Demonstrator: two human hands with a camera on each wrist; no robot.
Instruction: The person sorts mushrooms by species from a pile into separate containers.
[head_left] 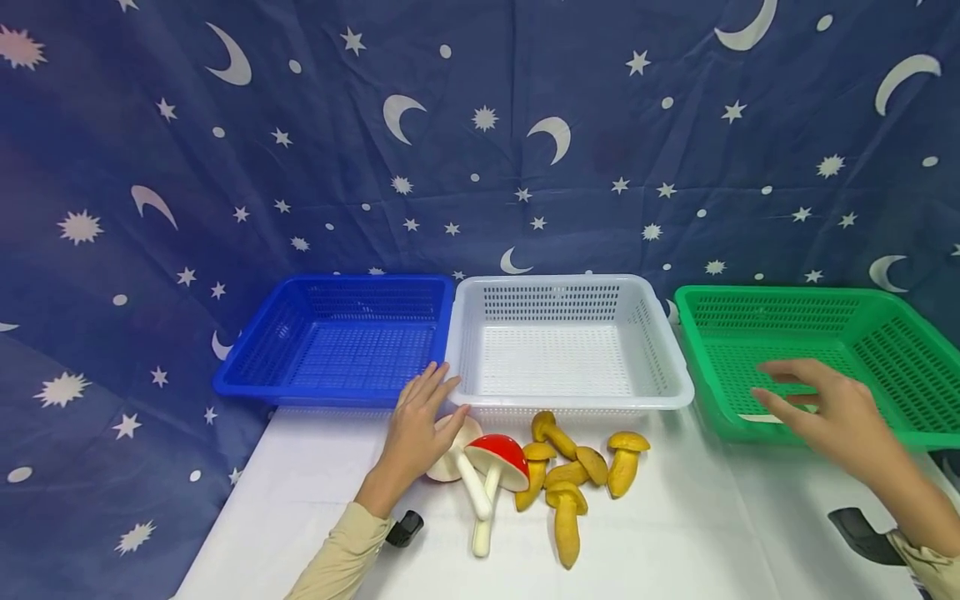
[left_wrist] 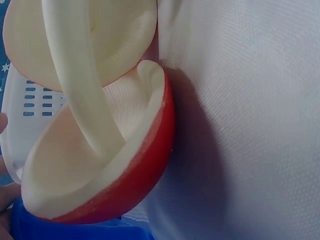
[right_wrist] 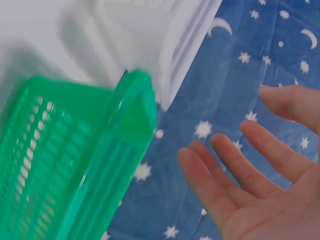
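Mushrooms near me: two toy mushrooms with long white stems, one with a red cap [head_left: 498, 461], one pale [head_left: 450, 454], lying crossed on the white table [head_left: 675, 533].
Yellow mushrooms: five small ones [head_left: 573, 479] in a pile, just beside the red one.
Baskets: three in a row, blue basket [head_left: 337, 342], white basket [head_left: 562, 346], green basket [head_left: 817, 350].
Left hand [head_left: 420, 429]: fingers straight, resting on the pale mushroom cap.
Right hand [head_left: 832, 408]: open, fingers spread, holding nothing, over the green basket's front edge.

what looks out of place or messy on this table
The toy mushrooms lie tipped over in a loose pile on the white table, while all three baskets behind them hold none. The left hand rests by the red-capped mushroom.
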